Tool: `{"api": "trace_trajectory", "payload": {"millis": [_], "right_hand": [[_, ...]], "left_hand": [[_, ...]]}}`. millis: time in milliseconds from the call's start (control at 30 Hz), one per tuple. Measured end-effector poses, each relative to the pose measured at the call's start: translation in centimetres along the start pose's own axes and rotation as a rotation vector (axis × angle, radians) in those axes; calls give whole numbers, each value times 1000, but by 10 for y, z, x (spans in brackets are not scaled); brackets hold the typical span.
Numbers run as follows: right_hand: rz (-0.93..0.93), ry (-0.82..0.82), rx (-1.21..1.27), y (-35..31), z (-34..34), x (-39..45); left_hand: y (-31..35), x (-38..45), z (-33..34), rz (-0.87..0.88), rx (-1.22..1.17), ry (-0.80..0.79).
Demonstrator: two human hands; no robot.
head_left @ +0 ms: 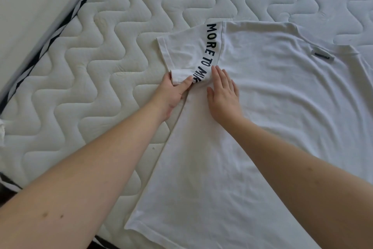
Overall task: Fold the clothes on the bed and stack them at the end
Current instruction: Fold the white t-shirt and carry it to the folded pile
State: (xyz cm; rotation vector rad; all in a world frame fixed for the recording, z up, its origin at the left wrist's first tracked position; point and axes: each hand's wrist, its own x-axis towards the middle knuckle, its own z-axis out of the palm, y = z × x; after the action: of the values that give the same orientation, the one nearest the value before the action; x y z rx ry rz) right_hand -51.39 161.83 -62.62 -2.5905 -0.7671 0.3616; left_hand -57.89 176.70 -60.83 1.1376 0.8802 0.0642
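Shirt: white T-shirt [252, 127] lay spread flat across the right and lower middle of the frame, on the bare mattress [101, 46], neck label toward the upper right, hem toward the bottom edge.
Sleeve: short sleeve [187, 52] pointed toward the upper middle, dark lettering running down its seam, its cuff corner turned back.
Left hand: left hand [171, 91] pinched the sleeve's cuff corner between thumb and fingers, just off the shirt's side seam.
Right hand: right hand [224, 95] lay flat with straight fingers on the shirt body just beside the armpit, holding nothing, seemingly pinning the cloth.
Handling: I judged the cloth light, soft and limp, with no stiffness of its own; it would crease and sag wherever it was lifted, so one hand pressing while the other draws the sleeve inward looked sensible. Seams, cuff and hem seemed the surest places to grip.
Progress: shirt looked unfolded apart from the sleeve; no stack was in view.
Surface: quilted mattress with a wavy stitch pattern, a dark striped border [50, 32] at the left.
Room: pale plain surface beyond that border, upper left.
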Motion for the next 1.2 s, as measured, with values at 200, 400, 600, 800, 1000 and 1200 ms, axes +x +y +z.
{"api": "trace_trajectory", "payload": {"millis": [200, 400, 600, 800, 1000, 1200], "right_hand": [[-92, 22, 1, 0, -4, 5], [-178, -129, -187, 10, 9, 5], [-178, -184, -296, 19, 13, 4], [-210, -153, -202, 14, -7, 14], [-47, -34, -94, 15, -23, 60], [-33, -129, -187, 10, -15, 123]], "left_hand": [[-1, 1, 3, 78, 78, 141], [-7, -5, 6, -179, 92, 360], [-1, -11, -8, 345, 832, 472], [10, 20, 12, 879, 1308, 115], [13, 69, 12, 526, 1648, -43], [1, 76, -1, 580, 1765, -52]]}}
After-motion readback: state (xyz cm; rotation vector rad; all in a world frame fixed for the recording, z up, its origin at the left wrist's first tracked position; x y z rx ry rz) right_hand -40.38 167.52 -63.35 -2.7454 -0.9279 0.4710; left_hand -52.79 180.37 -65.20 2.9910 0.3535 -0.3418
